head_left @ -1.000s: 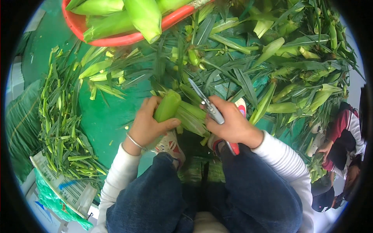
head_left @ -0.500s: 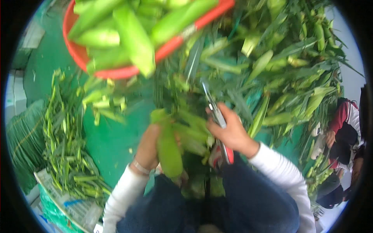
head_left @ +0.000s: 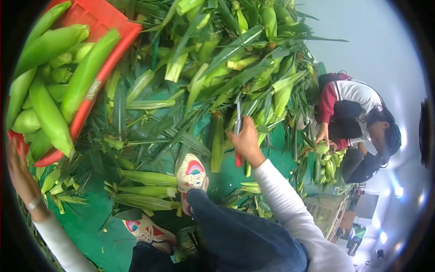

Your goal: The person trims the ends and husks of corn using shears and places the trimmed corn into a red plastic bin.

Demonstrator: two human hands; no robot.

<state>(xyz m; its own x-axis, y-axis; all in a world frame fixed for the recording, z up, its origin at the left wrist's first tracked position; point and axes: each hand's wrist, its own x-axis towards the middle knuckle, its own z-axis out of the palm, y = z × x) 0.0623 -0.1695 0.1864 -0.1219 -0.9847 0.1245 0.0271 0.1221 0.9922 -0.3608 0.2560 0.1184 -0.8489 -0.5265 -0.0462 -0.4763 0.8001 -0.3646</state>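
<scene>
The cutting tool (head_left: 238,113) is gripped in the right hand (head_left: 245,138), pointed outward, presumably for safety; beside the red basket (head_left: 108,71), the left hand (head_left: 19,170) is uncurled (touching is unclear)

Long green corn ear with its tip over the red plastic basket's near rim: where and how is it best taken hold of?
Likely around the thick middle of the long green corn ear, with the left hand coming from above: no other ear covers that part, and the rounded body narrows toward its tip. The right hand holds a silver-bladed, red-handled cutting tool.
</scene>
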